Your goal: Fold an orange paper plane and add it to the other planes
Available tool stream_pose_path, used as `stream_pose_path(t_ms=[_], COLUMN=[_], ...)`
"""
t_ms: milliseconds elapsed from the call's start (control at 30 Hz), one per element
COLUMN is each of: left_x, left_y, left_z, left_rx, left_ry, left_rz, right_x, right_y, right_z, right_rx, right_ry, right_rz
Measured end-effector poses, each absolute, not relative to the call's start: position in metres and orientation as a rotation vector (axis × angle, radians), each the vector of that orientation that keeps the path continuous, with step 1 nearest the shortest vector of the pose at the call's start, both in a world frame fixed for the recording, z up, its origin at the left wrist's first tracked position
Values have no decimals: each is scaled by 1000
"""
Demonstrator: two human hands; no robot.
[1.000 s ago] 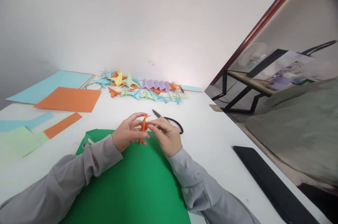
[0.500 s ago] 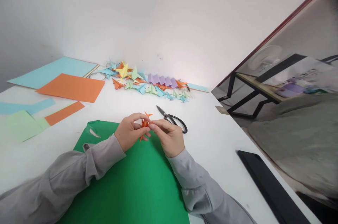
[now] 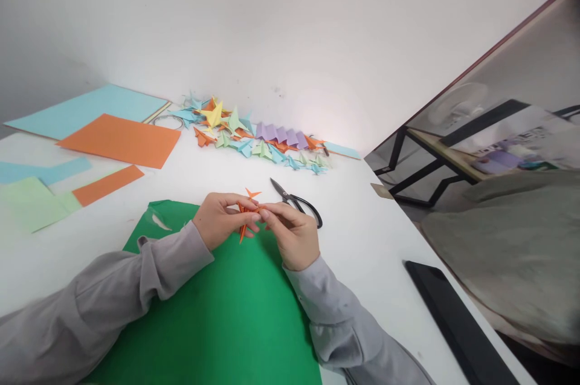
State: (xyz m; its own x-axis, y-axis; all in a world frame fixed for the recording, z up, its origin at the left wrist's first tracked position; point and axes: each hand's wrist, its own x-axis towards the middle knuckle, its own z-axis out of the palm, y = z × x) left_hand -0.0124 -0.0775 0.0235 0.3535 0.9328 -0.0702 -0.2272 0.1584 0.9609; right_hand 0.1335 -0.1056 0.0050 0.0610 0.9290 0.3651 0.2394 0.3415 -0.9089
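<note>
Orange origami figure (image 3: 243,230): held between both hands above the far part of the green paper sheet, one pointed tip showing on the far side and another pointing nearward; its middle is partly hidden.
Left hand (image 3: 223,219): thumb and fingers wrapped around the figure from the left, holding it.
Right hand (image 3: 295,235): thumb and index finger pinched narrow on the figure's right side, near the left fingertips.
Green paper sheet (image 3: 217,324): large, on the near side of the white desk (image 3: 362,252), beneath the hands and grey sleeves (image 3: 347,324); a whitish patch marks its far left part.
Scissors (image 3: 286,193): black-handled, just beyond the right hand, tip pointing far left.
Origami pile (image 3: 260,149): yellow, blue, green and orange pieces along the far side, with a zigzag purple row (image 3: 281,135) on the right.
Loose sheets: a big blue sheet (image 3: 95,108) far left, an orange sheet (image 3: 122,140) overlapping it, and a narrow orange strip (image 3: 109,184) nearer.
Black slab (image 3: 457,318): flat, near right.
Writing: dark lettering on the white bag (image 3: 502,125) at far right, too blurred to read.
</note>
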Motion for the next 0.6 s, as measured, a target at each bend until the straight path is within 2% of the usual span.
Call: stream_pose_path(t_ms=[600], left_x=[-12], left_y=[-81], left_z=[17], left_rx=[1507], left_ry=[853], left_rz=[1190], right_x=[131], right_y=[-109], right_z=[15], right_rx=[-1279], right_ry=[-1388], right_rz=[789])
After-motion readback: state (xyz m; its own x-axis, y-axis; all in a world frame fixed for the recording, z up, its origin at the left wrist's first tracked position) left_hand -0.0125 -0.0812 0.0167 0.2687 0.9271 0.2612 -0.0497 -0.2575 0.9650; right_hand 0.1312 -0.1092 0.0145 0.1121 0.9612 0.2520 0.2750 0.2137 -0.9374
